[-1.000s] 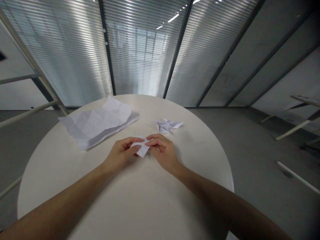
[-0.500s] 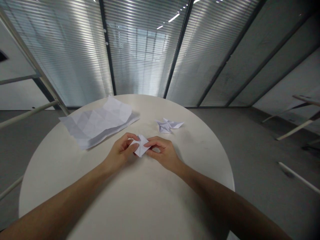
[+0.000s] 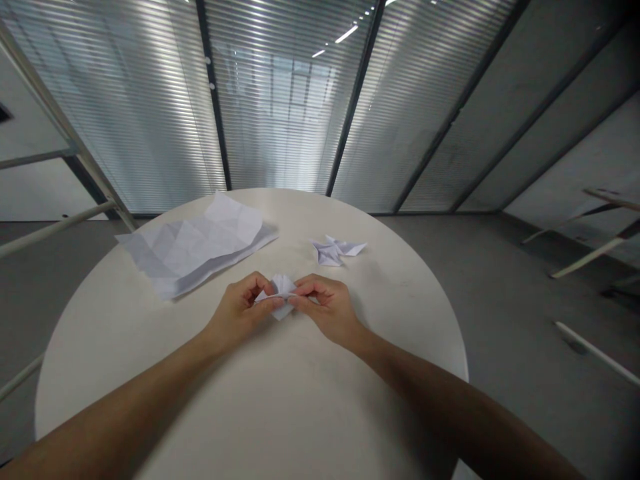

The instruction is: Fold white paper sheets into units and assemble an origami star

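Between my hands is a small piece of folded white paper (image 3: 283,285), partly opened out, with one flap raised at the back and a point facing me. My left hand (image 3: 245,303) pinches its left side between thumb and fingers. On the opposite side, my right hand (image 3: 326,305) grips the paper, its thumb close to the left thumb near the middle crease. Fingers hide parts of the folds. Just beyond my right hand lies a finished-looking folded paper figure (image 3: 336,251) with pointed ends.
Creased white paper sheets (image 3: 200,243) lie at the back left of the round white table (image 3: 280,413). A white paper corner (image 3: 465,471) shows at the bottom right. Pale metal bars (image 3: 60,223) stand left of the table, and glass panels with blinds (image 3: 280,120) rise behind it.
The folded paper has gone from a flat diamond to a shape spread open with a raised back flap. Both thumbs have moved inward toward its middle.
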Action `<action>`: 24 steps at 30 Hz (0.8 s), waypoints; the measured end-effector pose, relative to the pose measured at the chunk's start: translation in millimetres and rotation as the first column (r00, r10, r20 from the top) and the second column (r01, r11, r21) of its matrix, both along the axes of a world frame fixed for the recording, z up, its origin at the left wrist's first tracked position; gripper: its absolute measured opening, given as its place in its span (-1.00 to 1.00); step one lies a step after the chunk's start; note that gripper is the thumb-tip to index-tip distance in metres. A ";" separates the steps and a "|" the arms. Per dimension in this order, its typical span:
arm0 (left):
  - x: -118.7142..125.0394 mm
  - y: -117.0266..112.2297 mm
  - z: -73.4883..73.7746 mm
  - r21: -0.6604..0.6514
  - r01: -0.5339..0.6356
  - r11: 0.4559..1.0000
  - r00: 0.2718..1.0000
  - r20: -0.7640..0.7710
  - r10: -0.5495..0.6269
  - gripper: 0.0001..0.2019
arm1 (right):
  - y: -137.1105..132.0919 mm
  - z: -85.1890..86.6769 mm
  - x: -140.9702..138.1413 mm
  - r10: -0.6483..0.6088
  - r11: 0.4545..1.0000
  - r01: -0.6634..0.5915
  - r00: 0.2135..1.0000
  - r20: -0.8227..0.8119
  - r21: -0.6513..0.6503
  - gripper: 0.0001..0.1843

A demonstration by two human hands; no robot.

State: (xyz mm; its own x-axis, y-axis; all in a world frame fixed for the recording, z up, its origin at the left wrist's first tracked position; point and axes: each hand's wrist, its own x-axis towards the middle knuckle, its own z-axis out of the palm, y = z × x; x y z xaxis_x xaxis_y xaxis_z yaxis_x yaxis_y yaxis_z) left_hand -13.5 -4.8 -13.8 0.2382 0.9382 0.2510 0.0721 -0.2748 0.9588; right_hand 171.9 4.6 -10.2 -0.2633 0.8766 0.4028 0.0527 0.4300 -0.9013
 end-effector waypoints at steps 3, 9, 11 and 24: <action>-0.2 -1.5 0.8 0.053 -0.034 0.998 0.996 -0.075 0.038 -0.74 | -1.3 -0.3 -0.2 -0.006 1.000 0.006 1.000 0.001 -0.015 -0.80; 0.4 -6.1 5.5 0.160 -0.095 0.983 0.977 -0.173 0.122 -0.76 | -5.5 2.2 -0.7 -0.028 0.999 0.028 1.000 0.002 -0.046 -0.78; 1.6 -7.4 6.7 0.181 -0.101 0.978 0.974 -0.182 0.134 -0.79 | -6.7 3.9 -1.2 -0.035 0.998 0.035 0.999 0.008 -0.045 -0.78; 4.7 -8.5 8.6 0.107 -0.085 0.991 0.975 -0.197 0.105 -0.61 | -4.4 2.9 -4.9 -0.003 0.998 -0.001 0.998 -0.058 -0.056 -0.64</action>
State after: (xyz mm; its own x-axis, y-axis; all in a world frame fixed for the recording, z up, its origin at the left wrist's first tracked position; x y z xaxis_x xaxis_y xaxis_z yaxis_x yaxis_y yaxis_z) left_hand -8.8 -13.3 -5.2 0.2042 0.9326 0.2977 0.2915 -0.3482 0.8909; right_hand 167.0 0.1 -7.3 -0.2400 0.8984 0.3677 0.0001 0.3788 -0.9255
